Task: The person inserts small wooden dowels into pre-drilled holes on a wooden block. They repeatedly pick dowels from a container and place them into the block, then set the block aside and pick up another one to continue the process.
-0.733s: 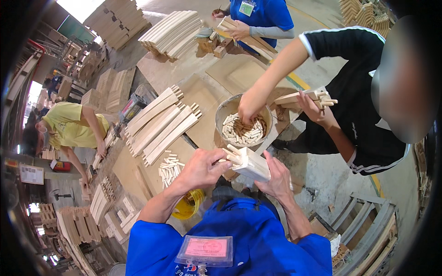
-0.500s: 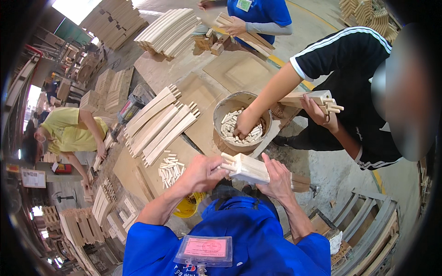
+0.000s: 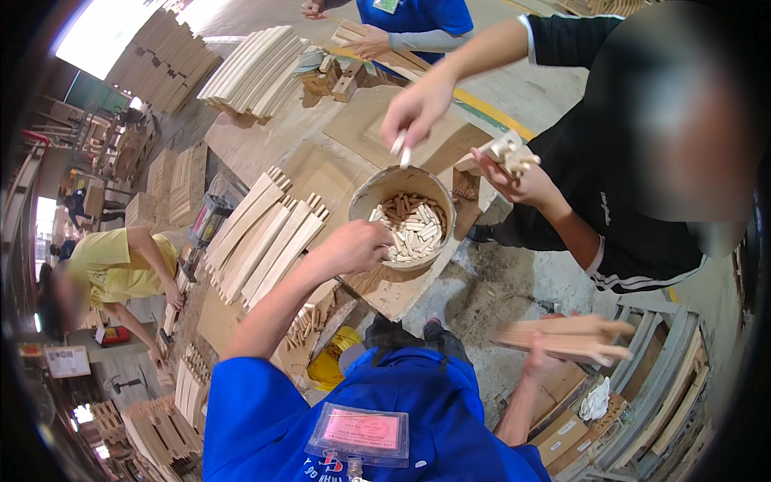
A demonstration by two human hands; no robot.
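Note:
My left hand (image 3: 359, 247) reaches over the near-left rim of a round bucket (image 3: 363, 197) of short wooden dowels (image 3: 418, 229). Its fingers are curled down at the dowels, and whatever they pinch is hidden. Out to the right, apart from the table, my right hand (image 3: 543, 363) grips a bundle of wooden bars (image 3: 562, 336), smeared by motion. Across the bucket, a co-worker's hand (image 3: 422, 108) holds pale dowels above the rim. That person's other hand (image 3: 522, 181) grips a wooden piece with dowels in its end.
Curved slats with dowelled ends (image 3: 265, 241) lie on the table left of the bucket. Loose dowels (image 3: 303, 328) sit near a yellow bucket (image 3: 329, 365). A grey slatted rack (image 3: 654, 377) stands at right. Someone in yellow (image 3: 132, 261) works at left; another person in blue (image 3: 418, 20) stands beyond.
My left hand has left the bar end and moved to the bucket. My right hand has swung right and down with the bars. The co-worker's hand has risen out of the bucket with dowels.

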